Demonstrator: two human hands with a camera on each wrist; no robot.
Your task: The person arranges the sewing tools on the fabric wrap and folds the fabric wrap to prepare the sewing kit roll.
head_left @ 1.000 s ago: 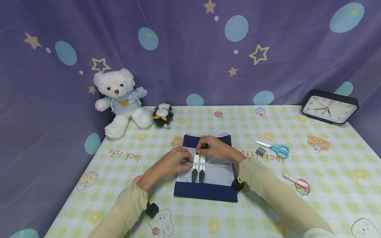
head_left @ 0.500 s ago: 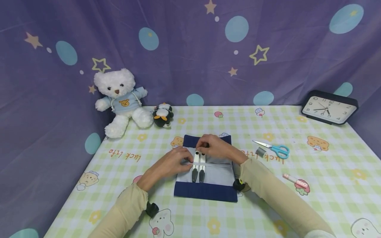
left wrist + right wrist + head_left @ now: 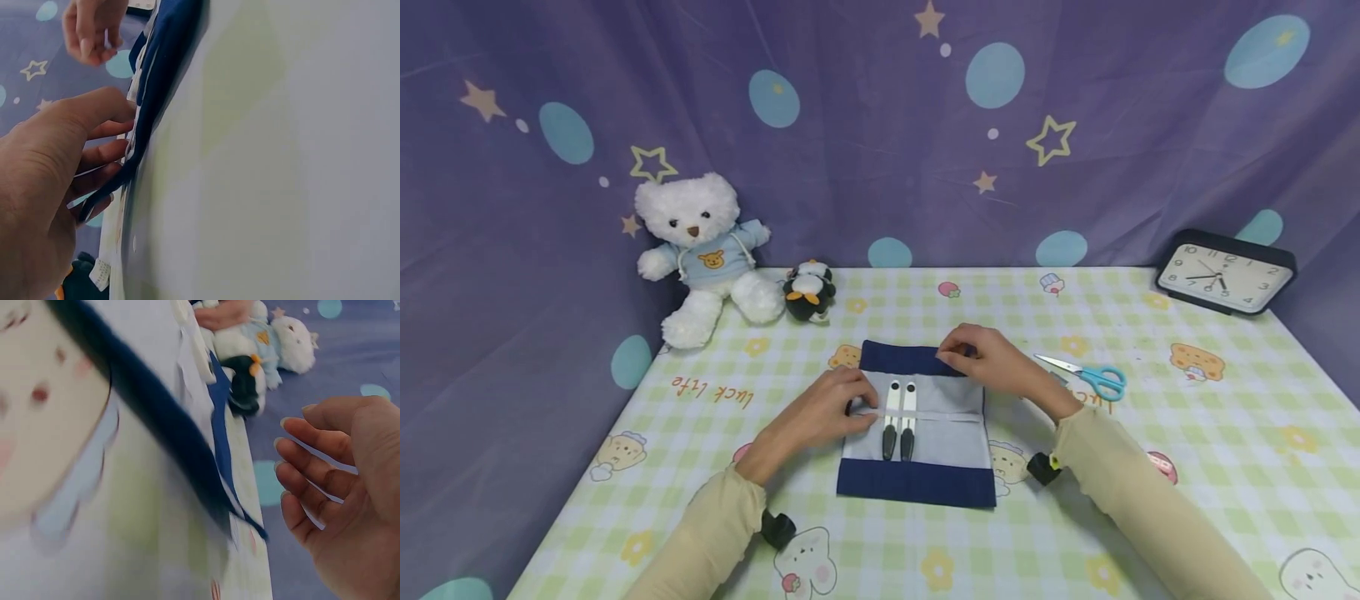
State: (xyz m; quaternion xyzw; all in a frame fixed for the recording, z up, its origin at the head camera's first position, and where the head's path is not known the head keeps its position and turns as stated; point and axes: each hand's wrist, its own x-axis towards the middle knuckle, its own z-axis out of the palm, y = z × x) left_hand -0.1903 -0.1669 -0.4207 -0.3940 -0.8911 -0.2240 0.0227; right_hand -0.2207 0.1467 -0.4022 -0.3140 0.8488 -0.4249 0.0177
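Observation:
An unfolded cloth pouch (image 3: 917, 483), dark blue outside with a light grey lining, lies flat in the head view. Two slim white tools with black lower ends, a left one (image 3: 892, 408) and a right one (image 3: 909, 408), lie side by side under its pale elastic band (image 3: 951, 416). My left hand (image 3: 827, 408) rests at the pouch's left edge, thumb by the band, fingers bent and apart. In the left wrist view its fingertips touch the cloth edge. Above the pouch's upper right corner is my right hand (image 3: 988, 358), fingers loosely bent, holding nothing in the right wrist view.
Blue-handled scissors (image 3: 1093, 379) lie right of the pouch. A grey roll (image 3: 1058, 379) is mostly behind my right forearm. At the back are a white teddy bear (image 3: 711, 258), a penguin toy (image 3: 809, 292) and a black-framed clock (image 3: 1225, 271).
My right hand has left the tops of the white tools and moved right, baring the pouch's upper part. Both tools stay in place. The left hand has shifted slightly left.

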